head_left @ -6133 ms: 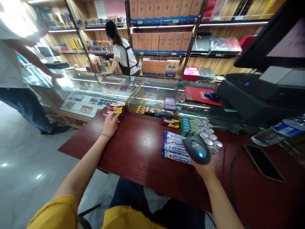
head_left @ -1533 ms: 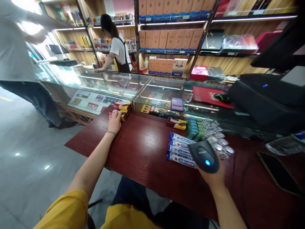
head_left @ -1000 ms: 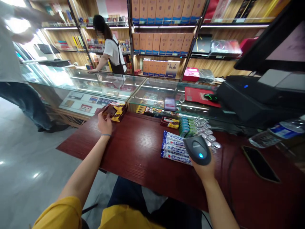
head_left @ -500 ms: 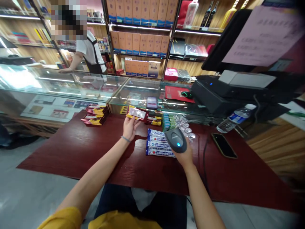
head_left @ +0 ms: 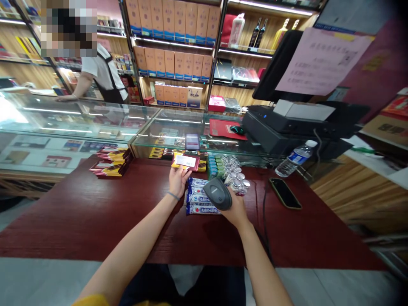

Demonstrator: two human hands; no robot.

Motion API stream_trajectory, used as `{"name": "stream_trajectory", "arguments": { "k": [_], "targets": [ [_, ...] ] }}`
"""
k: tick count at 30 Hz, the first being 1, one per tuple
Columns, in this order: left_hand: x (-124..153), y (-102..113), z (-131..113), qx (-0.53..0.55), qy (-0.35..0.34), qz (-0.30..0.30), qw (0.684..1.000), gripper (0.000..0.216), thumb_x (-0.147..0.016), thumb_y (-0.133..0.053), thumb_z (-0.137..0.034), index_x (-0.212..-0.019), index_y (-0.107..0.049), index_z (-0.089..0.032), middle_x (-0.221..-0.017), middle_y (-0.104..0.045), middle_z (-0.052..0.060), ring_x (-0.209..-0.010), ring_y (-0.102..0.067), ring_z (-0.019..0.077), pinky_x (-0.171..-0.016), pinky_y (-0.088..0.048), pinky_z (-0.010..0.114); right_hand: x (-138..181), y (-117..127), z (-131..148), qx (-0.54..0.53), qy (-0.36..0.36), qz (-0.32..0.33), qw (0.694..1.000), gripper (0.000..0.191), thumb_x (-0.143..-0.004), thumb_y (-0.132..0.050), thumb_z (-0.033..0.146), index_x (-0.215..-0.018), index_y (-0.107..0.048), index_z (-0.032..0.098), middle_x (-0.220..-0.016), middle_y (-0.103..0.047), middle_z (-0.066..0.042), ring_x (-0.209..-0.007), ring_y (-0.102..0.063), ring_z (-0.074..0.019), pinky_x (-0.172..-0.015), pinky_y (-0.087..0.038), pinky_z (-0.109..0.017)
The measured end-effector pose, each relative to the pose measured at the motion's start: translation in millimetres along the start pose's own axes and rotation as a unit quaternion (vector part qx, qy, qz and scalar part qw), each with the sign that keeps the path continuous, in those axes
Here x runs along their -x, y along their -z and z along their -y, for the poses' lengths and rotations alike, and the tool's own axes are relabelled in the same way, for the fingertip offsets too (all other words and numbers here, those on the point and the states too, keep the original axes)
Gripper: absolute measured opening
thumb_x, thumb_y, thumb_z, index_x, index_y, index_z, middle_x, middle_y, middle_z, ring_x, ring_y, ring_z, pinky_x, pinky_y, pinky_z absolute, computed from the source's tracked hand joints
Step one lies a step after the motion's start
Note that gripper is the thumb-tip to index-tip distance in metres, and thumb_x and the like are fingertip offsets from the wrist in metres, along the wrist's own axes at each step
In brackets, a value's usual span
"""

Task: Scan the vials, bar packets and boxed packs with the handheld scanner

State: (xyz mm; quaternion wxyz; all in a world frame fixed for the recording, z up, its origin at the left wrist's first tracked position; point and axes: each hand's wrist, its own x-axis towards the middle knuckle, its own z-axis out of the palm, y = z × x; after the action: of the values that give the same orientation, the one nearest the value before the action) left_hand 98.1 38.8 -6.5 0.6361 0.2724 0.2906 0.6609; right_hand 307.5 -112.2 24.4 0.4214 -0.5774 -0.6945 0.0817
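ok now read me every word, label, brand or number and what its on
None reads with certainty.
Blue-and-white sticks: characters, too blurred to quote.
Scanner: pale lettering, too small.
Held packet: label print, too small.
Pink sheet: writing, blurred.
Bottle: label, too small.
Orange cartons: printing, too small.

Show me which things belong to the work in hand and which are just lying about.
Belonging to the work:
Scanner, in the right hand
Red-yellow packet, in the left hand
Stacked packets, likely
Blue-white packets, likely

Probably just lying about:
Phone
Water bottle
Mouse
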Motion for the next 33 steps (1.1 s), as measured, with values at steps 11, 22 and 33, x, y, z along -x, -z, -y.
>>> {"name": "stream_trajectory", "arguments": {
  "k": [11, 22, 33],
  "targets": [
    [-1.8, 1.3, -7.1, 0.020, -0.029, 0.008, 0.999, 0.046, -0.076, -0.085, -0.037, -0.110, -0.057, -0.024, -0.101, -0.072, 0.001, -0.084, -0.069, 0.0116, -0.091, -0.060, 0.037, 3.5, -5.7, -12.8, 0.006, -0.029, -0.062, 0.998, 0.049, -0.073, -0.075, 0.032, -0.119, -0.064, 0.022, -0.086, -0.079, -0.006, -0.073, -0.076, -0.0265, -0.064, -0.058, -0.031],
    [-5.3, -2.0, -53.8, -0.565, -0.291, 0.127, 0.762, 0.024, -0.097, -0.060, -0.028, -0.119, -0.068, -0.024, -0.114, -0.077, 0.006, -0.103, -0.073, 0.0219, -0.093, -0.055, 0.031, 2.4, -7.4, -22.1, -0.029, -0.046, -0.196, 0.979, 0.049, -0.072, -0.078, 0.032, -0.117, -0.063, 0.020, -0.093, -0.077, -0.008, -0.084, -0.075, -0.0249, -0.076, -0.062, -0.033],
    [-3.3, -17.9, -39.1, -0.809, -0.265, 0.331, 0.407, 0.015, -0.099, -0.057, -0.019, -0.102, -0.072, -0.019, -0.099, -0.076, 0.011, -0.096, -0.070, 0.0215, -0.086, -0.053, 0.029, 1.6, -12.9, -33.4, -0.046, -0.059, -0.236, 0.969, 0.063, -0.068, -0.081, 0.036, -0.126, -0.062, 0.020, -0.099, -0.078, -0.010, -0.088, -0.075, -0.0266, -0.082, -0.062, -0.037]
  ]
}}
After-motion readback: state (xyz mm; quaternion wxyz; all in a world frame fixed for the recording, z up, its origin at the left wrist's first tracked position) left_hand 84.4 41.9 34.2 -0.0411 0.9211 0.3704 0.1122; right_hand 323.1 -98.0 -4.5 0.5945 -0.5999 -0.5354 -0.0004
